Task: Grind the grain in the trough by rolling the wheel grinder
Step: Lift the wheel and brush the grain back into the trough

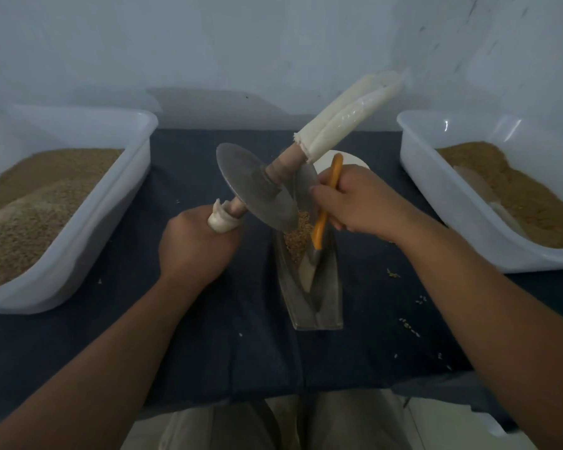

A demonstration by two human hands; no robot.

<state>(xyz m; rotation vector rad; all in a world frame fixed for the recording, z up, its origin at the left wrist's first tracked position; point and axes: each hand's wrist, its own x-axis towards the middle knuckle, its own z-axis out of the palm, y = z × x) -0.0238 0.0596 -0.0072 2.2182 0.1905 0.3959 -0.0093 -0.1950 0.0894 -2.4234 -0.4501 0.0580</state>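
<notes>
A narrow metal trough (330,297) lies lengthwise on the dark cloth, with crushed grain (298,237) heaped in its far half. The wheel grinder (252,186), a metal disc on a wooden axle, is tilted up above the trough's far end. My left hand (195,245) grips the cloth-wrapped near end of the axle. The far handle (348,115), wrapped in white cloth, points up and to the right. My right hand (355,199) grips an orange-handled scraper (325,206) whose blade (307,267) reaches down into the trough beside the grain.
A white plastic tub (111,196) of grain stands at the left and another tub (436,203) of browner ground grain at the right. A white round dish (355,160) sits behind the trough. Loose grains (410,328) dot the cloth at the right. A wall stands close behind.
</notes>
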